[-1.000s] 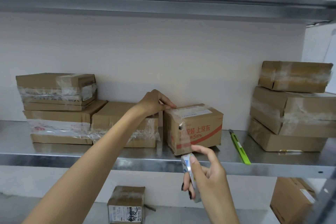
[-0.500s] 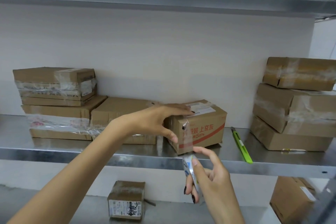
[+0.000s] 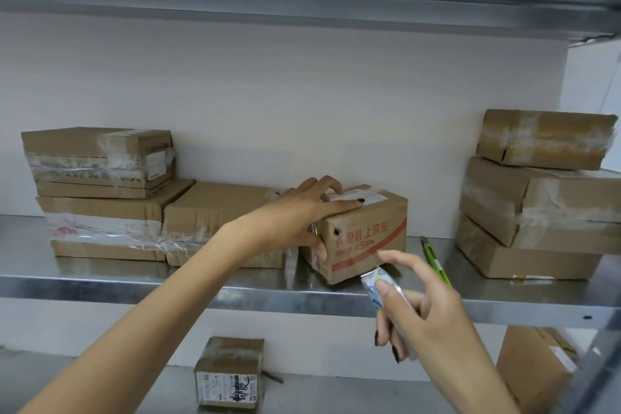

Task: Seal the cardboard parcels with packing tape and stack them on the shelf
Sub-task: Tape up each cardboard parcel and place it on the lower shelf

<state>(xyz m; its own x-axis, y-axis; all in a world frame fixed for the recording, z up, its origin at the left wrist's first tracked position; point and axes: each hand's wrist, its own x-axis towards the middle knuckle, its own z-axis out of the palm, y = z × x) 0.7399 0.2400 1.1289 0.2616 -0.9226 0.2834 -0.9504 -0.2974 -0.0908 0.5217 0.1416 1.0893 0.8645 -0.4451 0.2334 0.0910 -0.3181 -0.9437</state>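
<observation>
A small cardboard parcel (image 3: 369, 239) with red print stands on the steel shelf (image 3: 134, 286), clear tape across its top label. My left hand (image 3: 295, 215) holds its left corner, fingers lying over the top and thumb on the front left edge. My right hand (image 3: 430, 312) grips a roll of packing tape (image 3: 374, 282), seen edge-on, thumb on the roll and index finger stretched out. The roll sits just below the parcel's lower front edge.
Taped parcels are stacked at the left (image 3: 100, 161), with a flat box (image 3: 218, 208) beside them. Three more are stacked at the right (image 3: 537, 195). A green utility knife (image 3: 433, 255) lies right of the small parcel. The lower shelf holds a small box (image 3: 228, 376) and a larger one (image 3: 534, 366).
My left hand slid from behind the parcel's left side onto its top and front corner. The tape strip that hung down the corner now lies against the box, with the roll near the bottom edge.
</observation>
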